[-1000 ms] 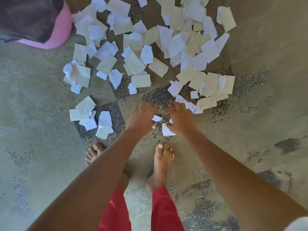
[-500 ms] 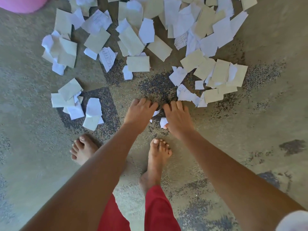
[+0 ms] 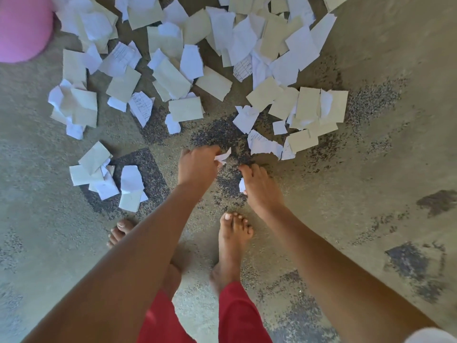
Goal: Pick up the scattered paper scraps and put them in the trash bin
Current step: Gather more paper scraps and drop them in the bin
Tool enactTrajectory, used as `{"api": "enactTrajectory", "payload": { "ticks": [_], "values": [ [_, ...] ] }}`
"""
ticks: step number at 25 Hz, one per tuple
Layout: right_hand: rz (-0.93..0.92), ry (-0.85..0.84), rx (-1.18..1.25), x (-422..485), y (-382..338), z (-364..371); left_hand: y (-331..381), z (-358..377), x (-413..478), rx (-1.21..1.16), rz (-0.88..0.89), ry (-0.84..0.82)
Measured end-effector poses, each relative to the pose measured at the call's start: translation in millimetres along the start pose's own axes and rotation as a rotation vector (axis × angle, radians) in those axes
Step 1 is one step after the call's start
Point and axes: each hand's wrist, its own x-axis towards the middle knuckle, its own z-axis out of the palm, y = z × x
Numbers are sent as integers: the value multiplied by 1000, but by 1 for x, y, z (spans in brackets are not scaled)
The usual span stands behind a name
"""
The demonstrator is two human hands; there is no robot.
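Observation:
Several white and beige paper scraps (image 3: 188, 70) lie spread over the concrete floor ahead of me. My left hand (image 3: 196, 167) is closed on a small white scrap (image 3: 223, 156) that sticks out past its fingers. My right hand (image 3: 258, 186) rests low on the floor with another small white scrap (image 3: 242, 185) under its thumb side. A pink trash bin (image 3: 23, 28) shows at the top left corner, only partly in frame.
A smaller cluster of scraps (image 3: 106, 177) lies to the left of my hands. My bare feet (image 3: 233, 243) stand just behind the hands. Dark worn patches (image 3: 415, 263) mark the floor on the right.
The view has shifted so the pile and bin sit nearer. My left hand has closed and lifted a small white scrap; my right hand has gathered the other one beneath it.

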Motion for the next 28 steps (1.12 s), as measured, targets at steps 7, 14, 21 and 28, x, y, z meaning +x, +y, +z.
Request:
{"api": "enactTrajectory", "payload": {
  "ticks": [7,14,21,28],
  "values": [
    [254,258,405,14,32,-18,24,-26,38,-30,23,43],
    [608,380,355,75,131,-99,62,-33,80,-15,111,89],
    [610,211,473,99,143,-115,91,-25,110,123,294,50],
    [442,138,358,85,102,-94,95,-7,83,229,143,32]
  ]
}}
